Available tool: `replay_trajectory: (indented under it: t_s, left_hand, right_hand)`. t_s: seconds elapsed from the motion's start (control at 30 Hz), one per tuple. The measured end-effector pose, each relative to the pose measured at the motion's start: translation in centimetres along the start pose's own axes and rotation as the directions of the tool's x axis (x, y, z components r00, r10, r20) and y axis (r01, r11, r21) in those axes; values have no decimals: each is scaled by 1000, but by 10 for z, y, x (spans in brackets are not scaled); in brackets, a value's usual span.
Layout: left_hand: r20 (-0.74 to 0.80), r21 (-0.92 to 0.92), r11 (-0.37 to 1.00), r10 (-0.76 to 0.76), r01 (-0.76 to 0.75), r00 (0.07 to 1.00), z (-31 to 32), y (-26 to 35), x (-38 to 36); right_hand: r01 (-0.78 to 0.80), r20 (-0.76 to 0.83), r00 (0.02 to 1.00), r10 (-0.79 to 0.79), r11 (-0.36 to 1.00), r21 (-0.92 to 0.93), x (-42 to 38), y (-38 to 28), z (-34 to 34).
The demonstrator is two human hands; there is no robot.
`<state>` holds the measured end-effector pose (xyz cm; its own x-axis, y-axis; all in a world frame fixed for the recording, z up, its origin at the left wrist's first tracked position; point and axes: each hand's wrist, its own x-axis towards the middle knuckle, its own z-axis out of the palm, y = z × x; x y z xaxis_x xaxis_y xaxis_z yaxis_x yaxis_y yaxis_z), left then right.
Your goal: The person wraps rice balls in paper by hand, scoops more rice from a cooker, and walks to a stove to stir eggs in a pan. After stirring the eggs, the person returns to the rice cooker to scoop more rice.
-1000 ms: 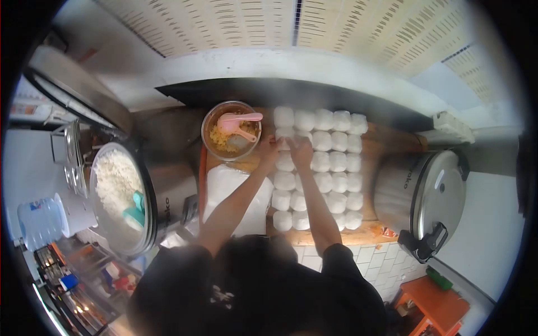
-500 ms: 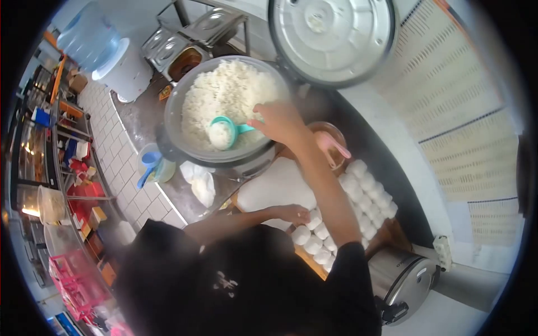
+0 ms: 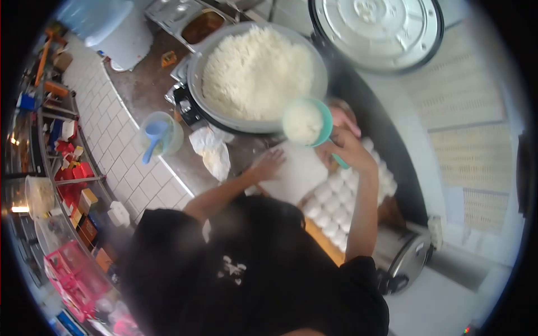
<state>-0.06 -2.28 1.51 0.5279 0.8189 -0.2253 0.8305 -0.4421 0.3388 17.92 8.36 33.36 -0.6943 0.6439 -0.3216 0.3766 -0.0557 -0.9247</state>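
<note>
My right hand [image 3: 348,150] is closed round the handle of a teal scoop [image 3: 322,120]. A rounded heap of white rice [image 3: 302,122] fills the scoop, which is outside the cooker's rim, above a white sheet or stack of sheets [image 3: 297,173]. On the left edge of that white surface rests my left hand [image 3: 270,165], its fingers spread and nothing visible in them. Several rows of small white rounded lumps [image 3: 336,204] lie on a wooden board below my right hand; my forearm covers some. Behind the scoop stands the big rice cooker [image 3: 196,92], full of loose rice.
The cooker's round metal lid [image 3: 375,31] stands raised at the back right. A tub [image 3: 174,140] with a blue scoop and a crumpled white bag [image 3: 210,150] sit to the left. A closed steel cooker [image 3: 406,255] stands near my right elbow.
My right hand has closed on the teal scoop and brought it, full of rice, out of the cooker to the right. My left hand has moved off the white lumps onto the white sheet.
</note>
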Motion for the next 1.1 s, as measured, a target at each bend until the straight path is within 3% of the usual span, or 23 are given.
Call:
replay_trajectory:
  t_s: [0.07,0.1,0.17,0.2,0.27,0.3,0.37,0.4,0.43,0.47,0.5,0.53,0.7,0.77,0.87,0.97,1.03,1.1]
  left_hand:
    - [-16,36,999,-4,5,1000,16,-12,-7]
    - [1,28,999,28,-28,1000,21,-14,-13]
    - [-130,-67,991,111,-120,985,21,-23,-14]
    - [-120,21,994,111,-109,987,13,-21,-17]
    - [-83,32,994,106,-103,991,5,-17,-16]
    - [-55,45,996,82,-80,995,4,-16,-17]
    - [-44,33,996,79,-77,996,5,-16,-18]
    - [-44,21,997,71,-70,997,6,-16,-17]
    - [-38,24,997,71,-70,997,7,-17,-17]
    - [-56,22,997,81,-80,995,9,-17,-18]
    - [-77,20,996,91,-90,993,9,-17,-17]
    - [-72,20,996,90,-89,993,10,-17,-16]
    - [-59,18,998,68,-67,996,3,-13,-17]
    - [-51,13,998,66,-65,997,-2,-12,-19]
    - [-38,-15,999,40,-41,998,-3,-8,-17]
    - [-50,-33,999,21,-23,999,2,-14,-8]
    - [-67,-27,999,19,-21,998,4,-10,-19]
    - [31,20,1000,-10,10,999,-3,-6,-11]
  right_hand:
    - [-159,53,987,151,959,236,-39,57,14]
    - [-244,-98,951,293,907,344,-55,82,36]
    - [-218,-169,911,377,787,578,-74,130,74]
    - [-157,-161,906,392,664,731,-79,163,93]
    - [-168,-330,755,567,653,739,-75,211,127]
    - [-168,-328,751,574,645,745,-70,224,138]
    - [-118,-428,638,640,631,767,-59,247,152]
    - [-200,-528,622,578,769,607,-55,271,157]
    - [-198,-525,623,581,766,612,-49,280,162]
    - [-349,-781,574,247,936,39,-42,290,170]
    - [-477,-786,593,-178,708,-520,-36,291,175]
    - [-525,-688,722,-81,583,-620,-34,292,177]
    - [-499,-664,747,-35,631,-594,-27,298,199]
    - [-545,-638,759,130,664,-512,-27,290,196]
    - [-557,-619,769,158,641,-528,-31,290,194]
    - [-562,-695,710,109,682,-467,-26,265,196]
    - [-559,-674,730,113,666,-494,-40,282,203]
    - [-546,-669,739,71,645,-535,-25,290,186]
